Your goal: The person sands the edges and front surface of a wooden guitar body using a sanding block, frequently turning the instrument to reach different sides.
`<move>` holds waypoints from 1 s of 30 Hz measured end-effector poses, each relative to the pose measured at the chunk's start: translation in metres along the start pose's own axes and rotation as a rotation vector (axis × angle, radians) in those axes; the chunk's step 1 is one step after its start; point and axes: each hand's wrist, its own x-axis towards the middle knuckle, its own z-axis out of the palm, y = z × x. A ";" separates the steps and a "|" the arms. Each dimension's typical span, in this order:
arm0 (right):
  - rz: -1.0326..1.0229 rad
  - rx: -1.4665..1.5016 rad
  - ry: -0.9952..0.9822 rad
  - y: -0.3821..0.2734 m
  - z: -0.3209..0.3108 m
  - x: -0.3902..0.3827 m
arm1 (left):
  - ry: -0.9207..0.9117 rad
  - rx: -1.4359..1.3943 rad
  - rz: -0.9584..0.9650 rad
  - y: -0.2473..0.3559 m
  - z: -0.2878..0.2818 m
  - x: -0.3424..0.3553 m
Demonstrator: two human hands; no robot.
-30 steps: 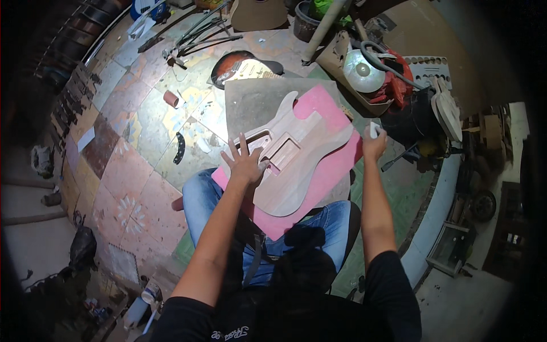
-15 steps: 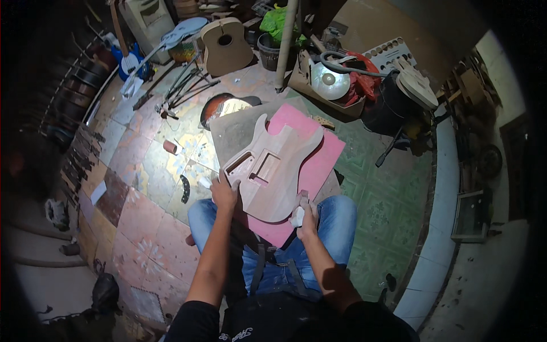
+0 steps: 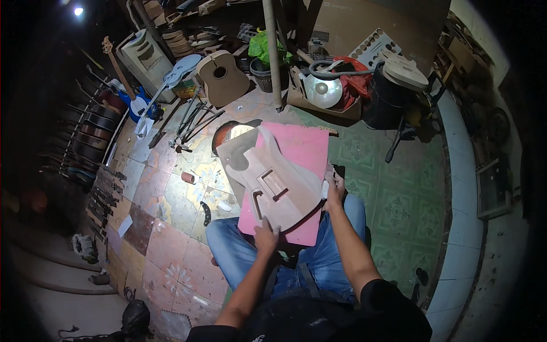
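Note:
A bare wooden electric guitar body [image 3: 305, 191] lies over a pink board [image 3: 310, 142] at my lap, its horns toward the upper left. It has a rectangular cavity in its middle and a longer one near its lower left edge. My left hand [image 3: 266, 238] grips the near edge beside that longer cavity, thumb on top, other fingers mostly hidden. At the body's right edge my right hand [image 3: 336, 191] is closed round a small whitish piece [image 3: 325, 190], perhaps folded sandpaper; its kind is unclear.
Beyond the board lie a sunburst guitar body [image 3: 225, 134] and metal stands [image 3: 196, 122]. An acoustic guitar body [image 3: 222, 80], a dark bucket [image 3: 262, 80], a post [image 3: 272, 57] and a filled carton [image 3: 342, 111] stand farther back. A brown cup-like piece [image 3: 188, 178] lies left.
The guitar body has turned counterclockwise; its horns now point upper left. My left hand has come nearer me with its edge, and my right hand has moved up and right. The view has shifted.

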 end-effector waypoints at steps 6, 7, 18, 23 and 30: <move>0.035 -0.314 -0.122 0.000 -0.006 -0.036 | -0.084 -0.055 0.228 -0.006 0.012 -0.006; -0.036 -0.368 -0.150 0.001 -0.005 -0.035 | -0.091 -0.053 0.230 0.000 0.013 -0.007; 0.109 -0.328 -0.513 -0.035 -0.005 -0.012 | -0.197 -0.452 0.206 0.049 -0.031 0.017; 0.785 0.421 -0.697 -0.069 -0.016 -0.086 | -0.138 -0.822 0.385 0.082 -0.060 0.013; 0.875 0.461 -0.714 -0.080 0.003 -0.117 | -0.230 -0.974 0.332 0.076 -0.062 0.007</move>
